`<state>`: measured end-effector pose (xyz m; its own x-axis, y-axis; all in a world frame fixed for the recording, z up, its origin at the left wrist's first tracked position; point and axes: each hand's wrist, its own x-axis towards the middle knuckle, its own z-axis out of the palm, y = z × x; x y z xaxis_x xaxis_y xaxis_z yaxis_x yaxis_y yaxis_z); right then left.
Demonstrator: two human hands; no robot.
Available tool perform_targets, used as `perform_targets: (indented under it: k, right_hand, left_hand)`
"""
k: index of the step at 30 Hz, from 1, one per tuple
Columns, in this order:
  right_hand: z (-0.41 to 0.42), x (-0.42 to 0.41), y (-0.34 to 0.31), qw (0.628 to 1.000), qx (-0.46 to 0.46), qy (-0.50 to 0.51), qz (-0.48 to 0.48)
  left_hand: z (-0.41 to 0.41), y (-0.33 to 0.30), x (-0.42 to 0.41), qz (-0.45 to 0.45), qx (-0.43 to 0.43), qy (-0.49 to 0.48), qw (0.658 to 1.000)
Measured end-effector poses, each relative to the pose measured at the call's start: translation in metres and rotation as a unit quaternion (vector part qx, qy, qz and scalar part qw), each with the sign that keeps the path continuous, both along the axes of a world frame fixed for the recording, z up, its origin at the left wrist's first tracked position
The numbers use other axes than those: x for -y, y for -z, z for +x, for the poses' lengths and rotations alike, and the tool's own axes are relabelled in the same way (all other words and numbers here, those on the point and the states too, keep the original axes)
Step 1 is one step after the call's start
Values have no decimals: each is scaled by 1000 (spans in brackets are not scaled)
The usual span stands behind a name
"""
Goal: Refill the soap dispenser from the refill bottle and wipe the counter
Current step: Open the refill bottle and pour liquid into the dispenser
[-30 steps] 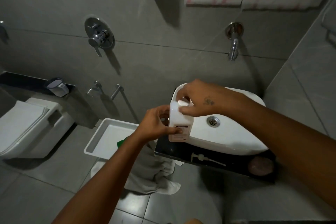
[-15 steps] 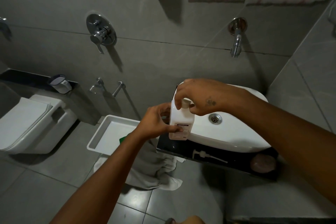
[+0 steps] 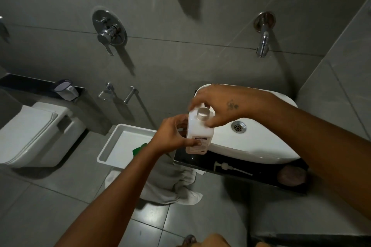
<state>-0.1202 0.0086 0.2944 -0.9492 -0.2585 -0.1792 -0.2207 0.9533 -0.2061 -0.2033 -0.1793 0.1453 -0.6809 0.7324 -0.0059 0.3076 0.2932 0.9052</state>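
Note:
A white plastic bottle [image 3: 198, 136] with a label stands at the left end of the black counter [image 3: 236, 172], beside the white basin [image 3: 257, 146]. My left hand [image 3: 172, 136] grips the bottle's body from the left. My right hand [image 3: 216, 104] reaches over from the right, fingers around the bottle's round white cap [image 3: 202, 114]. A white pump head with its tube [image 3: 228, 167] lies loose on the counter in front of the basin. A pale cloth [image 3: 172, 184] hangs off the counter's left end onto the floor.
A brownish round object [image 3: 293, 176] sits at the counter's right end. A white tray [image 3: 124, 146] holding something green [image 3: 140, 148] is left of the counter. A toilet [image 3: 34, 136] stands far left. A wall tap [image 3: 263, 44] juts out above the basin.
My right hand has shifted on top of the bottle, uncovering more of the cap. The left hand keeps its hold on the bottle's body; the bottle stays in place.

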Motion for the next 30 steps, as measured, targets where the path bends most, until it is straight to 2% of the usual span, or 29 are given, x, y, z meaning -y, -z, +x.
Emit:
perform_targets:
  k: [4,9,12,14,17,19,23,25,29,30]
  right_hand:
    - [-6,5,2,997,9,36,62]
    - [-11,6,-5,996,-5,-23,83]
    - [-11,-2,-3,998,-45,-3,33]
    - [-4,-10,8,993,-92,41,-56]
    - [24,-20,50,953,-158,124,-229]
    - [49,-19,96,917,-182,200,-294]
    - [92,4,202,817,-111,378,-422]
    - [99,21,245,786,-68,435,-434]
    - [81,44,295,767,-75,492,-403]
    - [74,48,303,774,-86,496,-383]
  left_hand:
    - [-1,-1,-1,7,-1,4,1000]
    - [-5,4,1,-8,-4,0,1000]
    - [-8,9,5,-16,-7,-5,1000]
    - [-11,14,10,-17,5,-12,1000]
    - [-15,20,21,-9,20,-30,999]
    - [-16,24,30,-11,17,-39,999]
    - [-19,29,48,-18,26,-58,998]
    - [-20,32,55,-18,37,-66,997]
    - [-19,36,64,-28,41,-82,995]
    - [-18,37,67,-32,39,-83,995]
